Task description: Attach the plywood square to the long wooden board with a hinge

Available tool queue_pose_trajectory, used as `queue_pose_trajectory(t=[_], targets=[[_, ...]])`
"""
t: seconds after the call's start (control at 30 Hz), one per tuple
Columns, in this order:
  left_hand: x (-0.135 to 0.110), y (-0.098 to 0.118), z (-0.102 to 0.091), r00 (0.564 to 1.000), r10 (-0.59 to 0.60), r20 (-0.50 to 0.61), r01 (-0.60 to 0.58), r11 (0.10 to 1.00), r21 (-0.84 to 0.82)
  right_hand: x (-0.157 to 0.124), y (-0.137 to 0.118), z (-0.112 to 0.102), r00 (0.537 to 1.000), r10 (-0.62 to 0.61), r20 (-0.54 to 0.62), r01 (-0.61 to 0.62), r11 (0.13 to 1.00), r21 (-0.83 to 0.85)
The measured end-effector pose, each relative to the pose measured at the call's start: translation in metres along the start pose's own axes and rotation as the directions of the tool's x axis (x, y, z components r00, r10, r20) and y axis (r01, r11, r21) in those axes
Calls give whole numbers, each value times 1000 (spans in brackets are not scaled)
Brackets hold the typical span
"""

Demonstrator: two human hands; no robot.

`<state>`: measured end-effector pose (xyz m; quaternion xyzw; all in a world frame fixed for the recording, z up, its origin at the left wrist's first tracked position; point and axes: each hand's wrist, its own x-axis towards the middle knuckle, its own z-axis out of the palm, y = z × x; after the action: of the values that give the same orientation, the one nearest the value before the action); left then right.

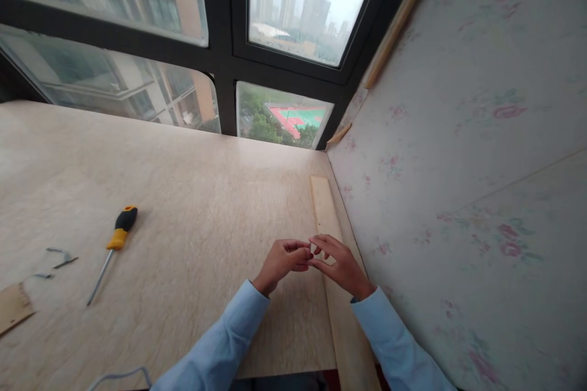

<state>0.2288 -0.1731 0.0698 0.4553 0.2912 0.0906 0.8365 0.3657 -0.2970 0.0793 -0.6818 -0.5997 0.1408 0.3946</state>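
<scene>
My left hand [285, 261] and my right hand [338, 263] meet over the pale wooden board [326, 211], which lies along the wall. The left fingers and thumb are closed in a pinch around something thin and small, too small to name. From the other side, my right thumb and forefinger curve in and touch at the same spot, with a gap of air behind their tips. Part of the board is hidden under the right hand and sleeve. Well off to the left lies a screwdriver [120, 233] with a black and yellow handle, its shaft pointing toward me.
Small grey metal pieces [64, 258] lie at the far left, near a broken-edged piece of wood [13, 307]. A pale cable [121, 374] crosses the near edge of the tabletop [192, 195]. A flowered wall [458, 134] bounds the right side; dark-framed windows [224, 43] stand behind.
</scene>
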Motion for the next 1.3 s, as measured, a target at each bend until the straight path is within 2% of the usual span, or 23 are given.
queue_pose_trajectory(t=[0.37, 0.6, 0.8, 0.97, 1.3], targets=[[3, 3, 7, 998, 58, -17, -57, 997, 50, 5, 3, -4, 999, -3, -44, 7, 996, 93], [6, 5, 15, 995, 87, -39, -88, 996, -28, 3, 10, -14, 997, 65, -33, -59, 984, 171], [32, -8, 18, 992, 68, -103, -67, 998, 19, 9, 37, -17, 985, 162, 62, -163, 987, 15], [56, -17, 23, 985, 53, -162, -48, 998, 30, 20, 56, -19, 984, 164, 75, -159, 985, -66], [87, -14, 24, 972, 65, -228, -40, 993, 111, 38, 90, -27, 941, 294, 165, -276, 953, -120]])
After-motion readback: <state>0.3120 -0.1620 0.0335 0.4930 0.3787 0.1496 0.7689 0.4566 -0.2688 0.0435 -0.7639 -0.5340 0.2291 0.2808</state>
